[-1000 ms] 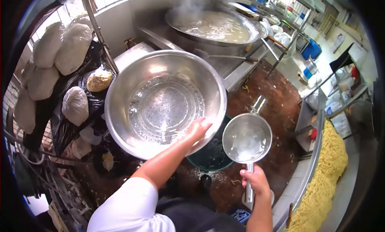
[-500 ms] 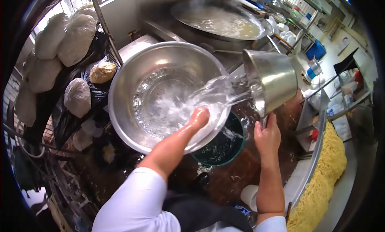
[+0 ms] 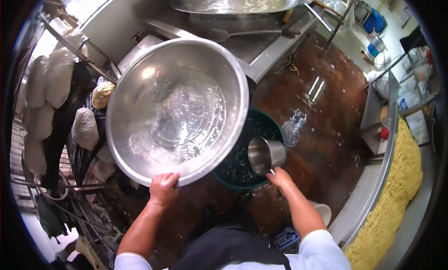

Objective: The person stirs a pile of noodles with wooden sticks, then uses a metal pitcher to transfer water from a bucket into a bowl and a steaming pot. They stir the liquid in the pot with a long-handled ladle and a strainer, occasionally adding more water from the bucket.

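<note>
My left hand (image 3: 163, 188) is closed on the near rim of a wide metal basin (image 3: 135, 99), the thumb along the edge. Small dark dots, like holes, mark the basin's bottom, and water glistens there. The basin leans a little towards me. By its handle, my right hand (image 3: 281, 178) grips a metal dipper (image 3: 273, 153). The dipper hangs low over a dark green tub (image 3: 254, 115) of water, its mouth towards the left. Part of the tub is hidden behind the basin.
A large wok (image 3: 233, 11) of cloudy liquid stands on the stove at the back, with a long-handled spatula (image 3: 252, 33) before it. Yellow noodles (image 3: 396, 186) fill a tray at right. Stuffed plastic bags (image 3: 58, 78) line the left. The brown floor (image 3: 322, 125) is wet.
The dipper has swung down from the basin's right side to the tub, and its pouring has stopped. My left hand has moved from inside the basin to its near rim.
</note>
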`<act>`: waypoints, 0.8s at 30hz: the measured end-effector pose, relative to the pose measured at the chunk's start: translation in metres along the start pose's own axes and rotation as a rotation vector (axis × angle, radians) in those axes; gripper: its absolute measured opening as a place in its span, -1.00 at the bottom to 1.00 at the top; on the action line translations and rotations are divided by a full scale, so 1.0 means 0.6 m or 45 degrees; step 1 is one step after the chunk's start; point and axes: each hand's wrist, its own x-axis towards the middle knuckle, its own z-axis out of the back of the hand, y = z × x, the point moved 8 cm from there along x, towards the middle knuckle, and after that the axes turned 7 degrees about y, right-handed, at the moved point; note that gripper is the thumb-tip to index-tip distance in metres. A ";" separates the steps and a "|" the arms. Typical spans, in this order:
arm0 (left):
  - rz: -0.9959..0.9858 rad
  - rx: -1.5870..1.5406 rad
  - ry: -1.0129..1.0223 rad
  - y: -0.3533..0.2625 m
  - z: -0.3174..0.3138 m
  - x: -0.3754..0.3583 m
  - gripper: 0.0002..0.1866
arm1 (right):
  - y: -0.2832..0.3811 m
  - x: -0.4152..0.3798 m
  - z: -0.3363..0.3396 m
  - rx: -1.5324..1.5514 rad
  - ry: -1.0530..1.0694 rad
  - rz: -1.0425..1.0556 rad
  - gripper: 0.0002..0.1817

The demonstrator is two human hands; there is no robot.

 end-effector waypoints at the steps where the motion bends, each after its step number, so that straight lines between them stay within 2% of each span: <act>1: -0.015 0.010 -0.011 -0.010 0.005 0.017 -0.76 | 0.000 0.015 -0.014 -0.030 0.016 -0.109 -0.49; 2: -0.027 0.026 -0.029 -0.018 0.005 0.031 -0.74 | 0.002 0.030 -0.028 -0.017 0.026 -0.108 -0.49; 4: -0.048 -0.013 -0.022 -0.035 -0.012 0.060 -0.71 | -0.012 0.078 -0.061 0.089 0.113 -0.318 -0.51; 5: -0.007 -0.049 0.015 -0.049 -0.021 0.077 -0.69 | -0.007 0.093 -0.068 0.084 0.024 -0.306 -0.48; 8: 0.052 -0.097 0.086 -0.086 -0.051 0.120 -0.62 | 0.000 0.128 -0.121 0.150 0.032 -0.436 -0.55; 10: 0.144 -0.155 0.146 -0.109 -0.062 0.152 -0.57 | -0.010 0.198 -0.216 0.159 -0.008 -0.276 -0.58; 12: 0.188 -0.226 0.183 -0.126 -0.076 0.182 -0.57 | -0.002 0.229 -0.244 0.169 -0.057 -0.126 -0.60; 13: 0.210 -0.219 0.174 -0.131 -0.082 0.198 -0.57 | -0.004 0.227 -0.278 0.645 0.352 -0.271 -0.68; 14: 0.227 -0.236 0.200 -0.136 -0.091 0.213 -0.55 | 0.009 0.203 -0.311 1.114 0.763 -0.425 -0.75; 15: 0.240 -0.261 0.223 -0.141 -0.099 0.228 -0.53 | 0.012 0.184 -0.298 1.097 0.762 -0.422 -0.75; 17: 0.286 -0.284 0.270 -0.150 -0.108 0.259 -0.48 | 0.013 0.122 -0.278 1.606 0.773 -0.503 -0.86; 18: 0.312 -0.296 0.330 -0.155 -0.114 0.274 -0.43 | 0.011 0.080 -0.253 1.592 0.755 -0.502 -0.86; 20: 0.326 -0.369 0.349 -0.161 -0.114 0.304 -0.37 | 0.029 -0.001 -0.183 1.697 0.633 -0.289 -0.85; 22: 0.334 -0.436 0.384 -0.162 -0.124 0.332 -0.30 | 0.020 -0.068 -0.155 1.740 0.675 -0.246 -0.74; 24: 0.327 -0.522 0.338 -0.158 -0.144 0.360 -0.24 | 0.042 -0.153 -0.091 1.657 0.550 -0.241 -0.68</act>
